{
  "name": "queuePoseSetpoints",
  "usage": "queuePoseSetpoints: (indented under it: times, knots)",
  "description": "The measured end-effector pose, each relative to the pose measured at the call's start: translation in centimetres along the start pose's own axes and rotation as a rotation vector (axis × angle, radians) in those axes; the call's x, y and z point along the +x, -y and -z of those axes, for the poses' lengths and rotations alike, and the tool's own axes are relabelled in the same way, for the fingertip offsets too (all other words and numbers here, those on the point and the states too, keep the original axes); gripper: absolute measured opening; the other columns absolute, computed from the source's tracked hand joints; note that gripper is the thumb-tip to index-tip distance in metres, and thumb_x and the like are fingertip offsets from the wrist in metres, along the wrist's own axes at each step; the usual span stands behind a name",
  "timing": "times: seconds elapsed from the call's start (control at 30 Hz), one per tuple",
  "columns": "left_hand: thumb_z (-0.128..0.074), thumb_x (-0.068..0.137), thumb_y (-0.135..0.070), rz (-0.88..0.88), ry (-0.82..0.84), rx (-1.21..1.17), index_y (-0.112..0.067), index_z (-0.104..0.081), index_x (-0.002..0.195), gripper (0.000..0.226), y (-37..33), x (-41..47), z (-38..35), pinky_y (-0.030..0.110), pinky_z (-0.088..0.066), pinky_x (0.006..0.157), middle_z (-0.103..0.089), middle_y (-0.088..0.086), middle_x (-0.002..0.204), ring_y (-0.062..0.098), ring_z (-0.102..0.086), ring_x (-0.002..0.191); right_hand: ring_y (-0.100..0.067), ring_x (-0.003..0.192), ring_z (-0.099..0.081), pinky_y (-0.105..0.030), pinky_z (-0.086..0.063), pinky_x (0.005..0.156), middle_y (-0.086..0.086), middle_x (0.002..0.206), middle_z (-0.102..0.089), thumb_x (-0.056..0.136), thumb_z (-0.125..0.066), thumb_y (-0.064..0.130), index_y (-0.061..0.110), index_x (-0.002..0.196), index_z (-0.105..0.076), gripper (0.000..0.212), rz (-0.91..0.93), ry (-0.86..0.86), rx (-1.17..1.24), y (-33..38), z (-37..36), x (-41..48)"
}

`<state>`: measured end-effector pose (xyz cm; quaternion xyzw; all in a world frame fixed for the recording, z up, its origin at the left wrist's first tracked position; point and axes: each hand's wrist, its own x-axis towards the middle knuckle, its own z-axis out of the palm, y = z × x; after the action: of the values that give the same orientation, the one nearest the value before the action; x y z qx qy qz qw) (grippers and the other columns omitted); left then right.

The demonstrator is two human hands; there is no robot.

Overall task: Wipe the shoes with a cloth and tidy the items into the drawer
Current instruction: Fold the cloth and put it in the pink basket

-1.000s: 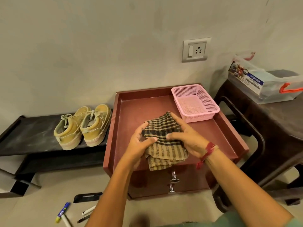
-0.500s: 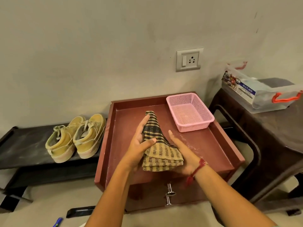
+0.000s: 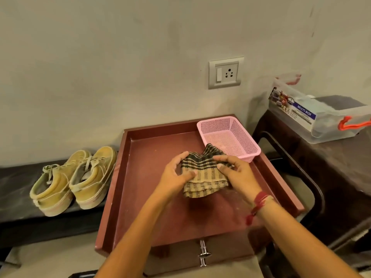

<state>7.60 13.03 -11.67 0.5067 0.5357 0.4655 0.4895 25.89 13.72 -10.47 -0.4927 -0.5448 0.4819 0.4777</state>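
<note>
A folded checked cloth (image 3: 202, 177), dark and tan, is held just above the reddish-brown cabinet top (image 3: 152, 197). My left hand (image 3: 174, 175) grips its left side, thumb over the fabric. My right hand (image 3: 236, 173) pinches its right side, fingers curled on the top edge. A pair of dusty yellow shoes (image 3: 74, 177) stands on a low black shelf (image 3: 16, 185) to the left. Under the cabinet top, the drawer front with metal handles (image 3: 203, 254) shows at the bottom.
An empty pink mesh basket (image 3: 228, 137) sits at the cabinet top's back right corner. A dark table (image 3: 331, 165) on the right carries a clear plastic box (image 3: 321, 117) with an orange latch. A wall socket (image 3: 225, 73) is above.
The cloth went from upright between my hands to lying flatter, further back toward the basket. Both hands moved away from me and now hold its sides.
</note>
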Motion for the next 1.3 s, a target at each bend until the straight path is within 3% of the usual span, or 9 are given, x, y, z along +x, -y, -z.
queuePoseSetpoints:
  times: [0.2, 0.3, 0.37, 0.47, 0.6, 0.83, 1.0, 1.13, 1.3]
  knots:
    - [-0.077, 0.076, -0.005, -0.190, 0.154, 0.134, -0.024, -0.033, 0.147, 0.086, -5.4, 6.1, -1.4, 0.034, -0.038, 0.110, -0.036, -0.005, 0.150, 0.013, -0.040, 0.135, -0.012, 0.121, -0.047, -0.023, -0.041, 0.102, 0.002, 0.127, -0.047, 0.083, -0.062, -0.004, 0.023, 0.126, -0.053, 0.051, 0.259, 0.053, -0.175, 3.1, 4.2, 5.2]
    - [-0.079, 0.073, -0.004, -0.106, 0.114, 0.244, -0.017, -0.035, 0.146, 0.086, -7.3, 10.6, -3.4, 0.040, -0.046, 0.103, -0.044, 0.000, 0.141, 0.019, -0.051, 0.125, -0.018, 0.124, -0.043, -0.035, -0.036, 0.107, 0.011, 0.122, -0.041, 0.084, -0.058, -0.005, 0.021, 0.131, -0.051, 0.054, 0.181, -0.024, -0.281, 3.1, 5.3, 9.1]
    - [-0.082, 0.069, -0.007, -0.112, 0.086, 0.443, -0.013, -0.046, 0.138, 0.077, -6.8, 12.7, -5.0, 0.041, -0.047, 0.100, -0.054, 0.006, 0.133, 0.023, -0.056, 0.117, -0.014, 0.125, -0.039, -0.027, -0.028, 0.110, 0.005, 0.128, -0.040, 0.083, -0.056, -0.008, 0.016, 0.132, -0.050, 0.055, 0.104, -0.051, -0.459, 2.0, 5.6, 11.1]
    - [-0.083, 0.068, -0.012, -0.137, 0.035, 0.727, -0.008, -0.056, 0.129, 0.067, -4.9, 14.1, -7.0, 0.030, -0.045, 0.097, -0.057, 0.011, 0.128, 0.024, -0.056, 0.115, -0.023, 0.129, -0.039, -0.023, -0.027, 0.107, -0.008, 0.139, -0.041, 0.081, -0.055, -0.007, 0.011, 0.133, -0.049, 0.056, 0.003, 0.005, -0.700, 0.0, 5.6, 13.1]
    - [-0.081, 0.070, -0.019, -0.223, 0.046, 0.951, -0.005, -0.062, 0.093, 0.033, -3.4, 14.1, -8.4, 0.029, -0.041, 0.068, -0.060, 0.015, 0.110, 0.029, -0.062, 0.094, -0.030, 0.124, -0.043, -0.031, -0.033, 0.106, -0.015, 0.134, -0.046, 0.083, -0.060, 0.009, 0.006, 0.132, -0.050, 0.050, 0.010, 0.173, -1.005, -1.8, 5.1, 13.9]
    - [-0.056, 0.090, -0.022, -0.326, 0.047, 1.572, -0.014, -0.059, 0.109, 0.021, -3.4, 12.2, -10.0, 0.054, -0.030, 0.100, -0.061, 0.004, 0.115, 0.028, -0.052, 0.113, -0.033, 0.105, -0.055, -0.038, -0.048, 0.086, -0.014, 0.117, -0.057, 0.085, -0.054, 0.014, 0.015, 0.112, -0.063, 0.029, 0.082, 0.059, -1.420, -1.1, 4.3, 12.5]
    - [-0.040, 0.098, -0.035, -0.051, 0.244, 1.642, -0.021, -0.061, 0.095, 0.026, -2.8, 12.3, -9.3, 0.080, 0.014, 0.095, -0.057, 0.001, 0.119, 0.028, -0.029, 0.136, -0.030, 0.110, -0.053, -0.040, -0.044, 0.092, -0.009, 0.120, -0.057, 0.085, -0.055, 0.017, 0.017, 0.111, -0.066, 0.028, 0.042, 0.015, -1.374, -0.3, 3.5, 12.1]
    - [-0.036, 0.100, -0.034, 0.021, 0.322, 1.632, -0.020, -0.063, 0.104, 0.030, -2.6, 12.4, -9.6, 0.080, 0.018, 0.092, -0.048, 0.001, 0.139, 0.029, -0.009, 0.147, -0.027, 0.104, -0.058, -0.033, -0.047, 0.090, -0.009, 0.116, -0.064, 0.089, -0.052, 0.016, 0.014, 0.113, -0.065, 0.028, -0.148, 0.284, -1.342, -0.4, 3.1, 12.9]
    - [-0.043, 0.093, -0.033, -0.173, 0.153, 1.364, -0.018, -0.063, 0.098, 0.025, -2.2, 11.4, -8.6, 0.074, 0.009, 0.104, -0.059, 0.006, 0.115, 0.026, -0.038, 0.130, -0.028, 0.106, -0.057, -0.030, -0.043, 0.086, -0.013, 0.117, -0.062, 0.090, -0.050, 0.016, 0.008, 0.115, -0.063, 0.029, -0.158, 0.314, -1.316, 0.1, 3.1, 12.7]
